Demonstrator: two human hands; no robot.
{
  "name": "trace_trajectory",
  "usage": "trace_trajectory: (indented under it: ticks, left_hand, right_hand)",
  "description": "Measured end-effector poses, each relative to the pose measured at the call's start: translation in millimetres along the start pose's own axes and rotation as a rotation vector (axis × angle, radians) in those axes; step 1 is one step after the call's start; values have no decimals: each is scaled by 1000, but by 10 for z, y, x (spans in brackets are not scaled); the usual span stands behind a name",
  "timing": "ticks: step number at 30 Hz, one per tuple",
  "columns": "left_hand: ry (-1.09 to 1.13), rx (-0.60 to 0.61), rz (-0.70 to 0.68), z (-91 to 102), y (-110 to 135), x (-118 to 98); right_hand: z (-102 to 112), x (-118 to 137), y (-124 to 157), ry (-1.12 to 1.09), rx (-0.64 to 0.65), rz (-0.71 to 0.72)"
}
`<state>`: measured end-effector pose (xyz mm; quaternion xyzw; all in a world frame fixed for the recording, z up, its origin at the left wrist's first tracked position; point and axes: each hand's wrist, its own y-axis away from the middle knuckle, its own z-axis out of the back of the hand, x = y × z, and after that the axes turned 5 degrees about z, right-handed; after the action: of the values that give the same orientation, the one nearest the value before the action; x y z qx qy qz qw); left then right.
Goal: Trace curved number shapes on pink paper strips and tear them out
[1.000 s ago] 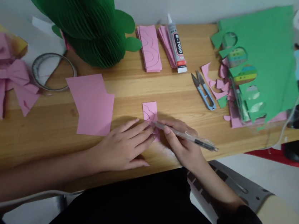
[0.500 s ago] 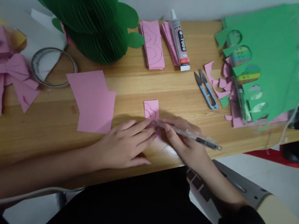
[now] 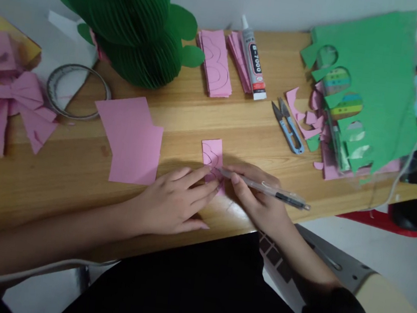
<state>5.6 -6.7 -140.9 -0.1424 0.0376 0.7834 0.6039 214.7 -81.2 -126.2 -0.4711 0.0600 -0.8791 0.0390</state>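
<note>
A small pink paper strip (image 3: 212, 148) lies on the wooden table near its front edge, with curved dark lines drawn on it. My left hand (image 3: 175, 200) rests flat with fingers spread, and its fingertips press on the strip's left and lower part. In my right hand (image 3: 260, 192) is a clear pen (image 3: 270, 189), its tip touching the strip beside my left index finger. My fingers hide the strip's lower part. Just left of the strip lies a larger pink paper sheet (image 3: 136, 148).
At the back stand a green honeycomb paper shape (image 3: 132, 32), folded pink paper (image 3: 216, 64) and a glue tube (image 3: 255, 61). Blue thread snips (image 3: 289, 128) lie right, beside pink scraps and green card (image 3: 385, 91). Left are a tape roll (image 3: 50, 91) and a pink bow (image 3: 11, 99).
The camera view has shifted slightly. Both hands stay at the strip, with the pen tip still on the paper; the left fingers sit slightly further apart.
</note>
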Motion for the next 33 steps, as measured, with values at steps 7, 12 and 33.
trace_trajectory:
  ticks: [7,12,33]
  left_hand:
    - [4,19,12,44,-14,-5]
    - [-15,-2,-17,5,-4,3]
    - [0,24,-11,5,3,14]
  right_hand:
    - [29,29,42,1,-30,-29]
    - [57,46,85,9,-28,-21]
    - [51,63,185,20,-30,-85]
